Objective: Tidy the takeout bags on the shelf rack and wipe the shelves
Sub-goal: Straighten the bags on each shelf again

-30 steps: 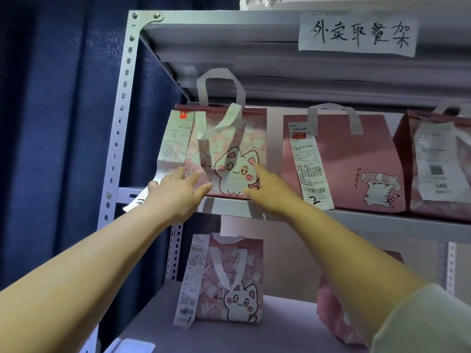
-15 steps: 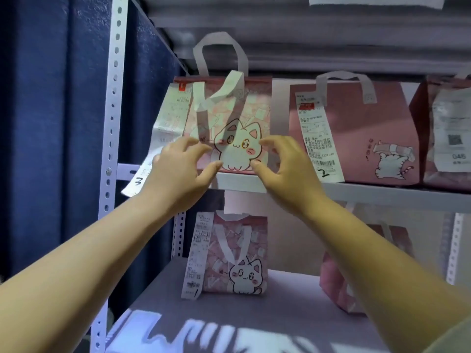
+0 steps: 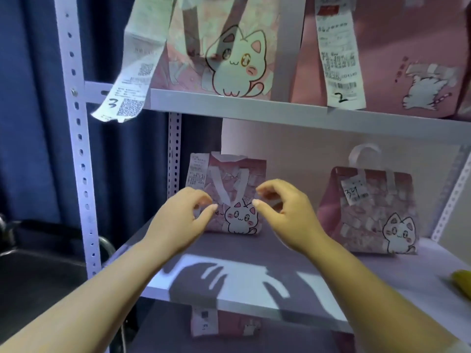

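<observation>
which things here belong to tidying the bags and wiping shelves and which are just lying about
Job: small cat bag, bag tagged 321, upper cat bag, upper bag tagged 2, middle shelf, left hand, right hand, both empty.
Lying about: yellow object at right edge, blue curtain, dark object at lower left.

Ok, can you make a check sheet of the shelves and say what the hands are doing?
Surface: middle shelf, pale, hand shadows on it; upper shelf above.
Job's things: small cat bag and bigger cat bag stand on the middle shelf; bag tagged 3 and bag tagged 2 above; lower bag beneath.
Clutter: yellow thing at the right edge, unclear.
Hands: left hand and right hand hover before the small cat bag, fingers loosely curled, holding nothing.
Cables: nothing seen.
Surroundings: blue curtain, perforated upright.
</observation>
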A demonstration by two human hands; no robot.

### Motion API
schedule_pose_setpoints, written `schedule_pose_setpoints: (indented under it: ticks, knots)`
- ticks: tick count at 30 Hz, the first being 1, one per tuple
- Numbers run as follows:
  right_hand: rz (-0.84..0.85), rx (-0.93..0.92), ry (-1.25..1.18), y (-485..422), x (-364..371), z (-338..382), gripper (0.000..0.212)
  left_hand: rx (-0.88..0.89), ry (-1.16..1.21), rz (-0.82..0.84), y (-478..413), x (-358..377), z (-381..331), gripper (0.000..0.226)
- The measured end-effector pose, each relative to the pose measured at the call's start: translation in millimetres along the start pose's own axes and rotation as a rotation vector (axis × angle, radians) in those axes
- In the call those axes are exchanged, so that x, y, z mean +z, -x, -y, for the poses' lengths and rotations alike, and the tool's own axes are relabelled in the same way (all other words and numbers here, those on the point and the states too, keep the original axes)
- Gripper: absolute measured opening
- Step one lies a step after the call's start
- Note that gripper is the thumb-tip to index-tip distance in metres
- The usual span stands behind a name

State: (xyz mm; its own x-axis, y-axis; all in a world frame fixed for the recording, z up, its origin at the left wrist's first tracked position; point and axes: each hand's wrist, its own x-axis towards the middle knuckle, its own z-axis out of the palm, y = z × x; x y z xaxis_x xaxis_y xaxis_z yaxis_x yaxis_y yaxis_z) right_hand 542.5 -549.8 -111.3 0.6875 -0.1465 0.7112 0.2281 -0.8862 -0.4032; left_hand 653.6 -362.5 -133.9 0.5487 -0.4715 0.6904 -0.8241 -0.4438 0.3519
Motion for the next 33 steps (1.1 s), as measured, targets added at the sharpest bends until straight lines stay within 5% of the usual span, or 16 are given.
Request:
schedule_pose_setpoints:
  ticks: [7,15,25,33]
  knots:
    - [0.151,0.382,0.142,-16,42,-94,0.037,-0.326,-0.024,0.082,-26,64,70,0.042]
    - [0.299,0.447,0.115,-39,84,-155,0.085,-0.593,0.028,0.113,-64,113,113,0.077]
    - [0.29,0.384,-0.058,-39,100,-155,0.06,-0.533,0.307,0.136,-59,125,122,0.077]
    - [0.243,0.502,-0.027,-11,95,-116,0.067,-0.44,0.342,0.128,-31,90,119,0.07]
